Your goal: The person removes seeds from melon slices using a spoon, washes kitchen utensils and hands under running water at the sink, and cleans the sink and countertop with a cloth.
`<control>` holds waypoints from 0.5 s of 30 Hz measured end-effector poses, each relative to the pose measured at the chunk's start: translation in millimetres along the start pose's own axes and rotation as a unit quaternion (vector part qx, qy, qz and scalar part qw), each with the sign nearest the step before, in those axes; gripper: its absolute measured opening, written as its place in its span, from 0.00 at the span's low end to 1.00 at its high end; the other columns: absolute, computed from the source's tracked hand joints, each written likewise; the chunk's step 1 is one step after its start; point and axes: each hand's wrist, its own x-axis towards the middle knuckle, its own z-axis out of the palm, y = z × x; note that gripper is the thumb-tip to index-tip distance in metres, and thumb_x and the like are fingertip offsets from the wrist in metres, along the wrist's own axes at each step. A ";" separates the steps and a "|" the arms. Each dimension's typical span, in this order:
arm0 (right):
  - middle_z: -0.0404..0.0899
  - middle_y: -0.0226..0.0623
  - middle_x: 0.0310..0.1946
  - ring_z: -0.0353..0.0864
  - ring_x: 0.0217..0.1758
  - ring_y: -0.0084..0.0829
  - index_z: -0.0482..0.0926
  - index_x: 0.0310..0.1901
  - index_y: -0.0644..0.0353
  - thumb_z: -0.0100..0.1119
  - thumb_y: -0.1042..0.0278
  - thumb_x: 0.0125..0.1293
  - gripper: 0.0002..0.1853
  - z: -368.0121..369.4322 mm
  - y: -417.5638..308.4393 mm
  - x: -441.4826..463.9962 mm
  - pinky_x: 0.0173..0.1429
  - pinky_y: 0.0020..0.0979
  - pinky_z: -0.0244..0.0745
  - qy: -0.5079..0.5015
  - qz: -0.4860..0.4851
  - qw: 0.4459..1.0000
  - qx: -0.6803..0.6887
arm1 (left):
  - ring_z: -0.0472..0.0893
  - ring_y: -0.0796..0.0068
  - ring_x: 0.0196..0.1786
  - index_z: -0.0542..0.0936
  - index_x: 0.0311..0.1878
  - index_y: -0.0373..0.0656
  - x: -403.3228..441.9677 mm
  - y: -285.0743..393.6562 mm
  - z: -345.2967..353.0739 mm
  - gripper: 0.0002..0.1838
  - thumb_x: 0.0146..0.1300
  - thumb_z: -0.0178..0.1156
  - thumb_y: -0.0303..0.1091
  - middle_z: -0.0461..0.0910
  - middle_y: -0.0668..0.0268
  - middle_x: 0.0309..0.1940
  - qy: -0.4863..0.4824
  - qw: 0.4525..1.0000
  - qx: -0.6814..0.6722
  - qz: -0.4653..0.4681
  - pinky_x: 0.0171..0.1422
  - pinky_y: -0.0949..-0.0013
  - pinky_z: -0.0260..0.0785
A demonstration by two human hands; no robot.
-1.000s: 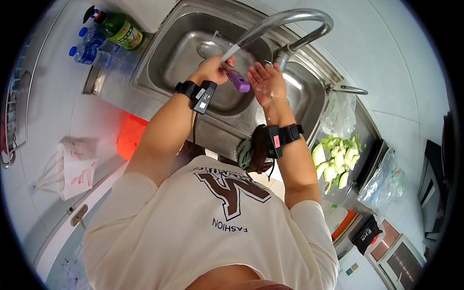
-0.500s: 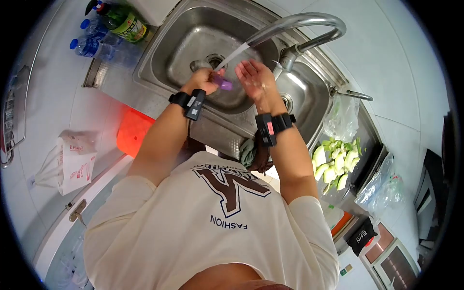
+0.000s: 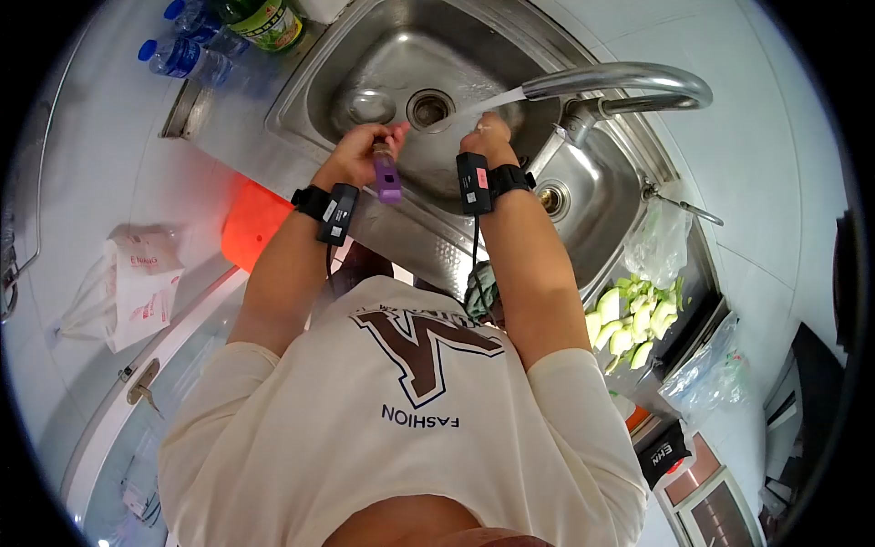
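Fingers of the left hand [image 3: 361,155] pinch 1 purple-handled tool [image 3: 389,193], its handle jutting toward the near edge of the sink [image 3: 401,235]. Whether the right hand [image 3: 489,137] has its fingers curled, I cannot tell; the faucet [image 3: 638,76] runs beside it. Cut vegetables [image 3: 642,315] lie past the right edge.

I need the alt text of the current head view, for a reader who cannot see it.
The left hand holds a purple-handled tool over a steel sink; the right hand is near water running from a curved tap. Pale green vegetable pieces lie on the right, near a clear plastic bag.
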 end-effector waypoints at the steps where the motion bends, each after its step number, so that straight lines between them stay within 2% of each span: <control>1: 0.81 0.47 0.43 0.80 0.50 0.41 0.81 0.43 0.58 0.64 0.65 0.47 0.18 -0.4 -1.8 0.4 0.51 0.31 0.76 -0.001 -0.001 1.000 -0.003 | 0.78 0.78 0.36 0.70 0.53 0.29 1.7 0.4 -2.1 0.15 0.63 0.46 0.20 0.76 0.61 0.41 0.000 1.000 -0.004 0.000 0.32 0.81 0.73; 4: 0.81 0.45 0.44 0.81 0.49 0.39 0.82 0.38 0.59 0.65 0.64 0.47 0.15 -1.0 -5.5 2.9 0.51 0.31 0.77 -0.017 0.025 0.999 0.016 | 0.77 0.80 0.35 0.71 0.53 0.29 7.4 1.2 -9.4 0.16 0.63 0.46 0.20 0.75 0.64 0.38 0.000 1.000 0.007 -0.017 0.32 0.83 0.72; 6: 0.82 0.46 0.42 0.82 0.46 0.39 0.82 0.37 0.60 0.68 0.61 0.45 0.17 0.8 -6.0 7.7 0.48 0.31 0.77 -0.031 0.010 0.999 0.023 | 0.77 0.81 0.34 0.71 0.54 0.29 8.6 0.8 -12.4 0.16 0.62 0.46 0.20 0.75 0.64 0.37 -0.008 0.999 0.015 -0.034 0.32 0.84 0.72; 15: 0.82 0.46 0.36 0.83 0.43 0.40 0.82 0.37 0.63 0.70 0.56 0.39 0.23 1.8 -12.9 11.5 0.47 0.34 0.77 -0.001 -0.019 0.991 0.131 | 0.76 0.78 0.34 0.71 0.50 0.26 12.3 1.6 -20.0 0.13 0.63 0.44 0.21 0.74 0.61 0.38 -0.023 0.999 0.033 -0.032 0.30 0.84 0.72</control>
